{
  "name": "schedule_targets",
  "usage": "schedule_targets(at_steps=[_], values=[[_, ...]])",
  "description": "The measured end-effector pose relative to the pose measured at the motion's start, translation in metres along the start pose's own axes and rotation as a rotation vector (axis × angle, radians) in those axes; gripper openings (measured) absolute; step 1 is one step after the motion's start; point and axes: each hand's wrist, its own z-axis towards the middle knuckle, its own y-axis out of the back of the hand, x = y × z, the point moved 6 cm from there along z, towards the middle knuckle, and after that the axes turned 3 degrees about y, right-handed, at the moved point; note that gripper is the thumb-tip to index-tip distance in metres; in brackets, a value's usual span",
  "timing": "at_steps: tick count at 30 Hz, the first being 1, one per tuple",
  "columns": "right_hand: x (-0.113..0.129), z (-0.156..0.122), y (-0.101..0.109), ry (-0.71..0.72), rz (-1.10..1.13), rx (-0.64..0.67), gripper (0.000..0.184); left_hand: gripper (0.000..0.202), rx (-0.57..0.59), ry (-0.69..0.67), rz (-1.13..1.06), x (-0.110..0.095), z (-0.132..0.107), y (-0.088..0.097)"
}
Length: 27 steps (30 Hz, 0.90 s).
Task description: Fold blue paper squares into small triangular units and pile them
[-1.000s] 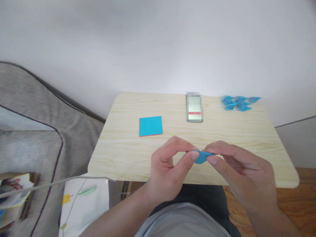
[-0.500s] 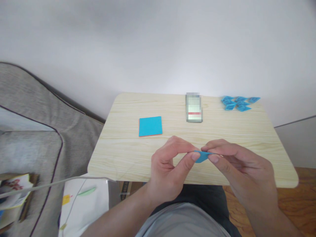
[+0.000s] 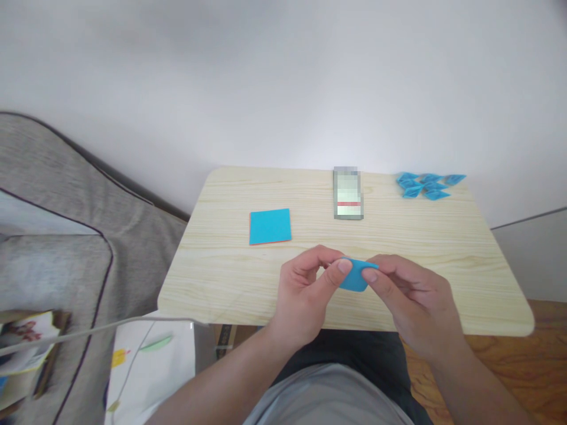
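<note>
Both hands pinch a small blue folded paper (image 3: 353,276) just above the front half of the light wooden table (image 3: 221,277). My left hand (image 3: 305,292) grips its left side between thumb and fingers. My right hand (image 3: 411,298) grips its right side the same way. A square stack of blue paper (image 3: 270,226) with an orange edge lies flat on the table, to the left and beyond my hands. Several folded blue paper pieces (image 3: 427,185) sit clustered at the far right corner.
A phone-sized object (image 3: 348,193) with a blurred face lies at the table's far middle. A grey sofa (image 3: 62,236) stands to the left, with a white cable (image 3: 110,324) running past it. A white wall is behind, and wooden floor (image 3: 522,366) lies at the right.
Both hands have drawn slightly away from me and closer together. The blue paper between them now shows a wider, flatter face than before.
</note>
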Motion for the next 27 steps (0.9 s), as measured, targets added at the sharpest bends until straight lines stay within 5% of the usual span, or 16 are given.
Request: schedule_targets(at_steps=[9, 27], values=[[-0.014, 0.007, -0.015, -0.095, -0.013, 0.163, 0.031, 0.013, -0.042, 0.062, -0.182, 0.016, 0.010, 0.003], [-0.034, 0.008, -0.031, -0.077, -0.040, 0.214, 0.031, 0.014, -0.112, 0.072, -0.137, 0.037, 0.019, 0.024]])
